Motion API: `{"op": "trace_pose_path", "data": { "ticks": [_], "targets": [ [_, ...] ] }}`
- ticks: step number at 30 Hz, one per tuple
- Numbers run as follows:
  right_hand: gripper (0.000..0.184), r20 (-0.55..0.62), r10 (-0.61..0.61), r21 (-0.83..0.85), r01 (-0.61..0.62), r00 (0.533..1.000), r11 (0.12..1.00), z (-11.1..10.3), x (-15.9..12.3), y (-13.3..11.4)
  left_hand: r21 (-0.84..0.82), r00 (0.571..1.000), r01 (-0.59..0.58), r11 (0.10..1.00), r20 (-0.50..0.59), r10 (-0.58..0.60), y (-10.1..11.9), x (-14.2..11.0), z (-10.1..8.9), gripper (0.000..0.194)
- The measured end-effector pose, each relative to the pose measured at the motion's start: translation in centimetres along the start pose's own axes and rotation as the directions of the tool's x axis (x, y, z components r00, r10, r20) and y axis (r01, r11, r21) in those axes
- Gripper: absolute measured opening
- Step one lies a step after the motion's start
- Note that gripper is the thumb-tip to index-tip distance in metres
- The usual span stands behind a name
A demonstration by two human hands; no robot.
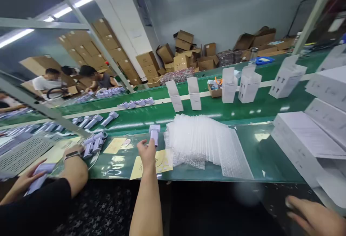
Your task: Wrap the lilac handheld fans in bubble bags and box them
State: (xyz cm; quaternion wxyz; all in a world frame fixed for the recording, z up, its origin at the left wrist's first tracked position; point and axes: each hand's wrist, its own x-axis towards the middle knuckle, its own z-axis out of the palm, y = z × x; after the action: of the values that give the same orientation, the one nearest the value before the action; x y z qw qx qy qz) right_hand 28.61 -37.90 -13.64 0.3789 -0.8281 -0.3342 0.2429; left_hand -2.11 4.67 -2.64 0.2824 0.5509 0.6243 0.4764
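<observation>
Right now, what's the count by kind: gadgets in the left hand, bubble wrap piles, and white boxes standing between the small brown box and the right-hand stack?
Gadget in left hand: 1
Bubble wrap pile: 1
White boxes: 3
Total: 5

The device (154, 134) looks smooth plastic, the sleeves (200, 138) bubbly plastic film, the tabletop (266, 158) glossy.
</observation>
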Motion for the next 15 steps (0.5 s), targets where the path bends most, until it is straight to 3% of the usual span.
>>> {"op": "trace_pose_path", "data": {
  "ticks": [3, 4, 5, 6, 7, 8, 10, 11, 13, 15],
  "targets": [
    [0.028, 0.269, 0.022, 0.279, -0.100, 0.963, 0.955, 0.2, 0.2, -7.4, -0.432, 0.989, 0.048, 0.900, 0.147, 0.018, 3.3, -5.7, 1.3, 0.036],
    [0.034, 0.328, 0.001, 0.423, -0.148, 0.945, 0.894, 0.5, 0.8, -9.8, -0.510, 0.968, 0.059, 0.858, 0.241, 0.077, 4.2, -8.5, 2.0, 0.036],
    [0.040, 0.313, -0.011, 0.580, -0.181, 0.950, 0.794, 1.0, 1.6, -12.0, -0.538, 0.927, 0.078, 0.839, 0.349, 0.137, 5.0, -11.5, 2.7, 0.035],
    [0.049, 0.306, -0.067, 0.734, -0.191, 0.950, 0.652, 1.6, 2.5, -13.8, -0.519, 0.860, 0.112, 0.847, 0.477, 0.179, 5.7, -14.4, 3.6, 0.033],
    [0.054, 0.271, -0.123, 0.843, -0.174, 0.955, 0.509, 2.1, 3.3, -15.1, -0.461, 0.763, 0.127, 0.878, 0.611, 0.210, 6.2, -17.0, 4.3, 0.031],
    [0.053, 0.217, -0.130, 0.910, -0.152, 0.968, 0.385, 2.4, 4.1, -16.1, -0.411, 0.667, 0.067, 0.909, 0.696, 0.266, 6.6, -19.2, 5.0, 0.030],
    [0.042, 0.139, -0.059, 0.965, -0.122, 0.988, 0.232, 2.6, 5.1, -16.8, -0.381, 0.421, -0.232, 0.895, 0.790, 0.445, 7.3, -22.0, 5.7, 0.027],
    [0.036, 0.120, 0.000, 0.971, -0.118, 0.993, 0.210, 2.4, 5.3, -16.7, -0.397, 0.289, -0.438, 0.807, 0.787, 0.544, 7.6, -22.5, 5.8, 0.030],
    [0.031, 0.091, 0.082, 0.969, -0.107, 0.992, 0.223, 1.4, 5.1, -15.9, -0.398, 0.008, -0.791, 0.465, 0.753, 0.658, 8.0, -22.6, 5.6, 0.039],
    [0.033, 0.088, 0.106, 0.955, -0.114, 0.990, 0.275, 0.0, 4.0, -14.7, -0.341, -0.220, -0.937, 0.080, 0.751, 0.622, 8.1, -21.9, 5.4, 0.038]
  ]
}}
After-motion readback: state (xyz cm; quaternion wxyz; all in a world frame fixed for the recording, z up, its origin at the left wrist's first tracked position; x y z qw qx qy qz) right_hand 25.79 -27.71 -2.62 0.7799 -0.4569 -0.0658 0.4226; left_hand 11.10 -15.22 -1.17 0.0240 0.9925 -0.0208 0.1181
